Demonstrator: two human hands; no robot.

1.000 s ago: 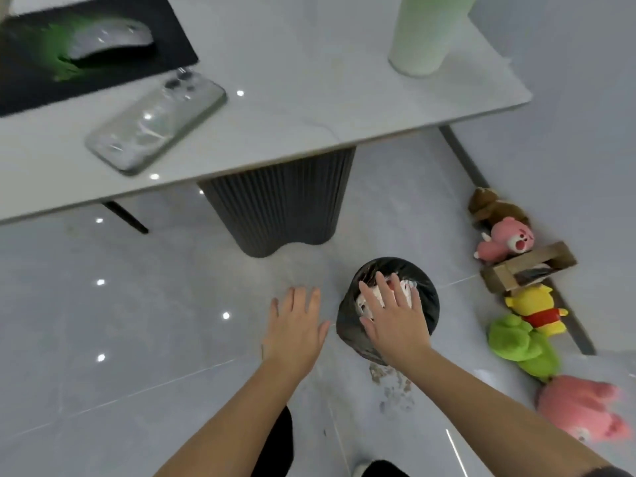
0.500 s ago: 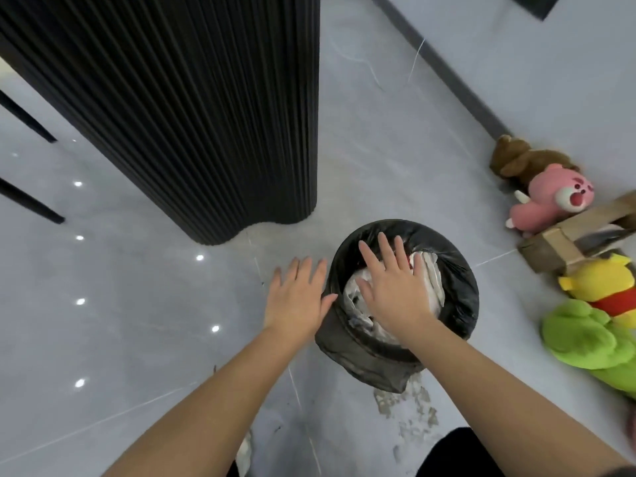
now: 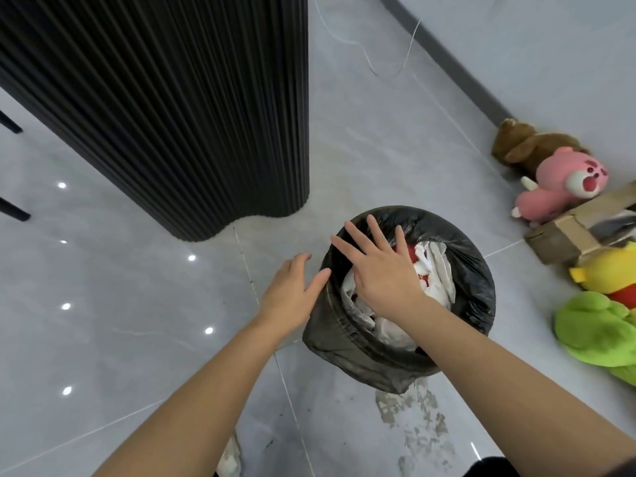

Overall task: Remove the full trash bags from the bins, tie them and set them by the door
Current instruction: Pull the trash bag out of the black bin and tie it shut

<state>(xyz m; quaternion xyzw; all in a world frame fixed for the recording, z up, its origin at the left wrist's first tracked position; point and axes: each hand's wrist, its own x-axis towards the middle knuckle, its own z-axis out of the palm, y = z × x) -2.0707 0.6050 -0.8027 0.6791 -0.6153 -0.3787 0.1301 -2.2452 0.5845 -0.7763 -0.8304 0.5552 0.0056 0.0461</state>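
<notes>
Trash bag upright, mouth facing up

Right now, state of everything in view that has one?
Trash bag: open, untied, full, edge folded outward.
Rubbish: white and red, up near the rim.
Left hand: open, thumb at the bag's left edge.
Right hand: open, fingers spread over the bag's mouth.
Pink plush toy: lying on the floor.
Green plush toy: lying on the floor.

One head-worn wide-angle view looks steeply down at the floor, close above the bin; plush toys at 3 o'clock, edges seemingly lens-bent.
</notes>
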